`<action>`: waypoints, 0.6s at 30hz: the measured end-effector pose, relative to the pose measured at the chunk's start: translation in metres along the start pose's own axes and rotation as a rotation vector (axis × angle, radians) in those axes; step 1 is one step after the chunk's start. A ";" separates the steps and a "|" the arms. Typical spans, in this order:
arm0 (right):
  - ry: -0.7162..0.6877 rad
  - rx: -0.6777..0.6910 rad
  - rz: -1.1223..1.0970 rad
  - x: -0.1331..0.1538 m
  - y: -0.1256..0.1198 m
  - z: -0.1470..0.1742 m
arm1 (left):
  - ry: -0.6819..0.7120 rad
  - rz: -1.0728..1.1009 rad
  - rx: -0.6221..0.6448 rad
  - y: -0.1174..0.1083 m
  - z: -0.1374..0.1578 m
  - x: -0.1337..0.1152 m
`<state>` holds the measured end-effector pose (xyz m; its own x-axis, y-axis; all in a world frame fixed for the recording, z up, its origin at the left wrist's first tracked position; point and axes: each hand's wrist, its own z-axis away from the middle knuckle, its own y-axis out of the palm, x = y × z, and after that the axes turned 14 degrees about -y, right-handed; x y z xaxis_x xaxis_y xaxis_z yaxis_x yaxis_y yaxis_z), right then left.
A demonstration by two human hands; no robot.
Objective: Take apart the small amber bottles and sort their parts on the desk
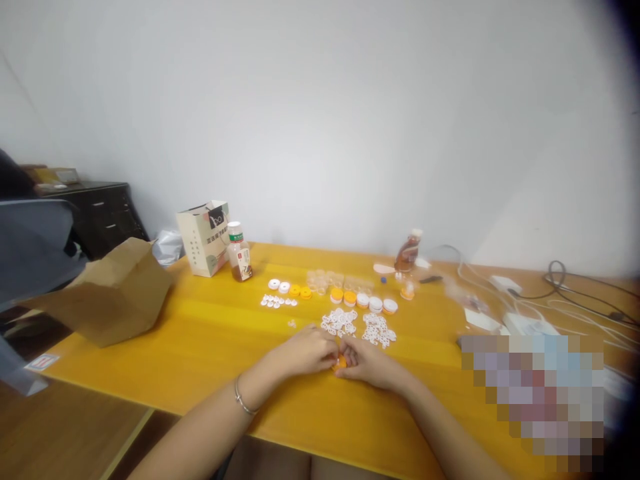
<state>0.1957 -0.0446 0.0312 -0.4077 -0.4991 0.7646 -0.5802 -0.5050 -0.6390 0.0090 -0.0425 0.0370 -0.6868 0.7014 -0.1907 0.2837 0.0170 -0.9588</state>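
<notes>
Close together over the front half of the table, my left hand [311, 348] and my right hand [369, 363] both have their fingers closed on a small orange round piece [340, 363]. Its details are mostly covered by the fingers. Just beyond them lie two loose piles of flat white cut-out pieces, a left pile [340, 321] and a right pile [379, 329]. Behind these runs a row of orange and white discs [363, 301], some stacked. Farther left are white discs [279, 286], yellow discs [301, 291] and several small white round parts [278, 302].
Clear cup-like parts [330, 281] stand behind the discs. A drink bottle [240, 253] and a paper gift bag [204, 240] are at back left, near a brown paper bag [117, 293]. A brown bottle [409, 252] and cables [565, 287] lie right; a pixelated patch covers the lower right.
</notes>
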 end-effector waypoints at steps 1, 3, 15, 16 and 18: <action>0.005 0.002 -0.002 0.000 0.000 0.000 | 0.001 0.003 -0.006 0.000 -0.001 0.000; 0.005 0.001 -0.002 0.001 0.000 0.000 | 0.019 0.008 -0.016 0.001 -0.002 -0.001; -0.025 0.009 0.040 -0.003 0.000 -0.001 | 0.140 -0.244 -0.139 0.004 -0.004 -0.003; -0.025 0.008 0.036 -0.003 0.000 -0.001 | 0.163 -0.264 -0.144 0.004 -0.004 -0.003; -0.021 0.007 0.023 -0.002 -0.001 -0.001 | 0.188 -0.303 -0.161 0.004 -0.003 -0.003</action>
<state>0.1956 -0.0425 0.0303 -0.4060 -0.5255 0.7477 -0.5657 -0.4981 -0.6572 0.0145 -0.0422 0.0341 -0.6256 0.7651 0.1525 0.1984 0.3451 -0.9174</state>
